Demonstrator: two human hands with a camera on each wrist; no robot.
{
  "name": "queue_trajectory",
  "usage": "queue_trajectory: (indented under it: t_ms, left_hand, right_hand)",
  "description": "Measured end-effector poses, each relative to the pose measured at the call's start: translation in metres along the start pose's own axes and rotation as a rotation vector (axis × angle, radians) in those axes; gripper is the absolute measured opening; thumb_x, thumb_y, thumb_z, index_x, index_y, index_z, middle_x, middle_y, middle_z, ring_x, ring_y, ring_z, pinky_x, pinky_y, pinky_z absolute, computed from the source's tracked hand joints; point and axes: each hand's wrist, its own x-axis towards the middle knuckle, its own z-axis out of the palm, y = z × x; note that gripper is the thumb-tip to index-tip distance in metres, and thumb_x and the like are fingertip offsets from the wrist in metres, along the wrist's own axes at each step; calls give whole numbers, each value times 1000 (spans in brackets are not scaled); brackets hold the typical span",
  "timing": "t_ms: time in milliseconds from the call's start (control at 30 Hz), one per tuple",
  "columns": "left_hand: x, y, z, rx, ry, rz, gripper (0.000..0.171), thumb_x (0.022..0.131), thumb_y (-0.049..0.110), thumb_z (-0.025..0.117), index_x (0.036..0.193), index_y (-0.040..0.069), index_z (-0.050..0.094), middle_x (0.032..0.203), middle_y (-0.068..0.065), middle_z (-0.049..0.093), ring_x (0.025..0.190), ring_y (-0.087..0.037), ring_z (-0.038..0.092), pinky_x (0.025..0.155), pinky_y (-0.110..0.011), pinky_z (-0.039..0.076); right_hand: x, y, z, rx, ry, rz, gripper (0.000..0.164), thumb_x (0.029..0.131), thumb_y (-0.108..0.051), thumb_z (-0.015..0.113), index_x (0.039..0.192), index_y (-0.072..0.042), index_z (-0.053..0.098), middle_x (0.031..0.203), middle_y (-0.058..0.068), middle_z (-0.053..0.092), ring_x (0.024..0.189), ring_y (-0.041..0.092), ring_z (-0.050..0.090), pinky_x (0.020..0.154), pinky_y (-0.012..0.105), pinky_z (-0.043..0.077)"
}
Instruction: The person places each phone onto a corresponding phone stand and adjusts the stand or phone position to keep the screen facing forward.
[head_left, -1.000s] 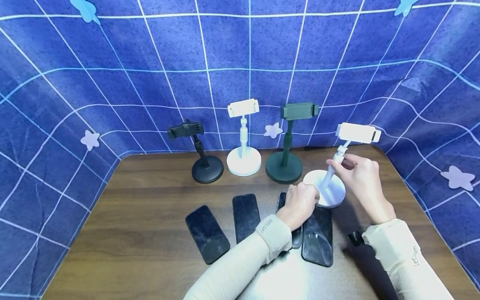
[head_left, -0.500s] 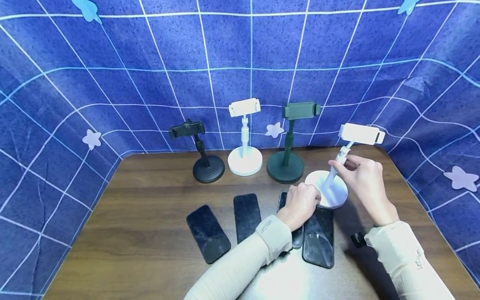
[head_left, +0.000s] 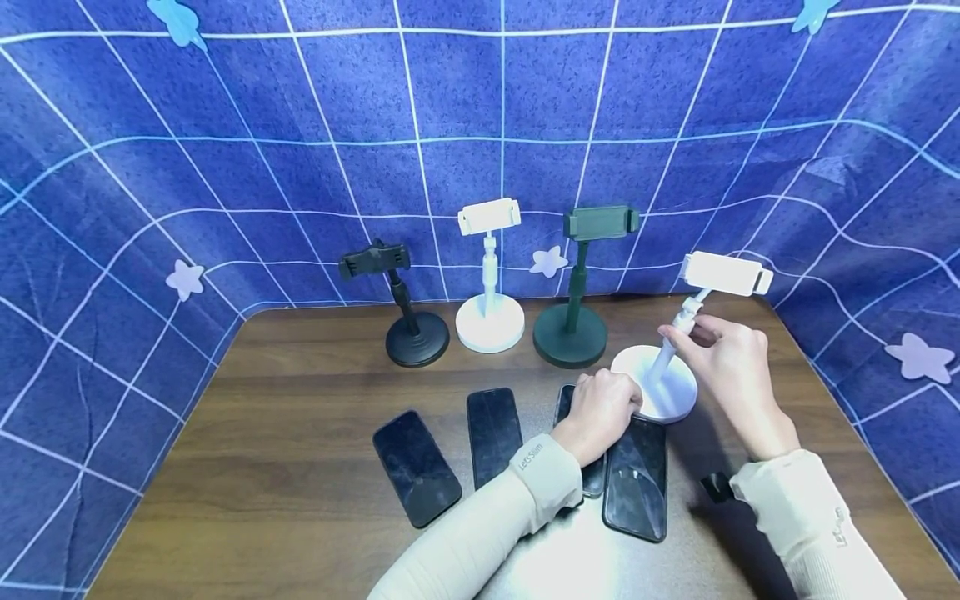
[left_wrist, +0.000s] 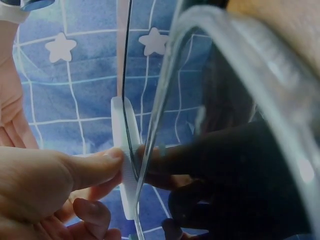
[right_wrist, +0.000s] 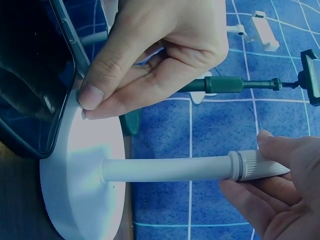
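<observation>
A white phone stand (head_left: pixel 663 360) stands at the right of the table, its pole leaning right and its holder at the top. My right hand (head_left: pixel 731 362) pinches the ribbed collar (right_wrist: pixel 257 165) of the pole between thumb and fingers. With thumb and fingertip my left hand (head_left: pixel 602 408) pinches the rim of the round base (right_wrist: pixel 95 150), also seen in the left wrist view as a thin white base edge (left_wrist: pixel 126 160). A black phone (head_left: pixel 636 492) lies close in front of this base. Another phone (head_left: pixel 595 479) is partly hidden beneath my left wrist.
Toward the back stand a black phone stand (head_left: pixel 417 337), a second white stand (head_left: pixel 489 323) and a dark green stand (head_left: pixel 570 333). Two more black phones (head_left: pixel 417 468) (head_left: pixel 493 437) lie to the left on the wooden table (head_left: pixel 285 433). A blue gridded cloth (head_left: pixel 450 100) hangs behind.
The held white stand has shifted slightly toward me, with both hands keeping their hold on it. Other stands and the phones look nearly the same.
</observation>
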Motion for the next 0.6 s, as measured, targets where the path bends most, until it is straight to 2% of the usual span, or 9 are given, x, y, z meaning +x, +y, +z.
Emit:
queue_trajectory:
  t_ms: [200,367,533,600]
  left_hand:
    - [-1,0,0,-11,15,25,23,86,22,71,65,30,65,62,20,54,63,-1,49,60,-26,35]
    - [-4,0,-1,-27,23,27,20,86,22,72,69,31,68,67,23,56,65,0,50,60,-25,34]
    - [-4,1,-1,-32,24,38,19,86,22,72,70,31,68,68,23,58,67,-1,53,60,-26,34]
    - [-5,2,0,-33,28,41,19,87,22,72,71,32,69,70,24,59,68,-1,54,60,-26,34]
  right_hand:
    - [-2,0,-1,-10,4,12,15,76,-21,83,79,-9,76,66,10,72,58,28,66,51,33,37]
    - [-4,0,-2,-22,-8,20,14,77,-22,83,78,-10,76,66,8,72,57,25,64,51,34,36]
    - [-5,0,-3,-24,-6,16,14,75,-22,84,79,-12,76,65,7,72,57,16,62,51,33,36]
    - [-5,1,-4,-23,-3,17,14,75,-23,84,79,-12,77,66,6,72,57,9,59,50,31,36]
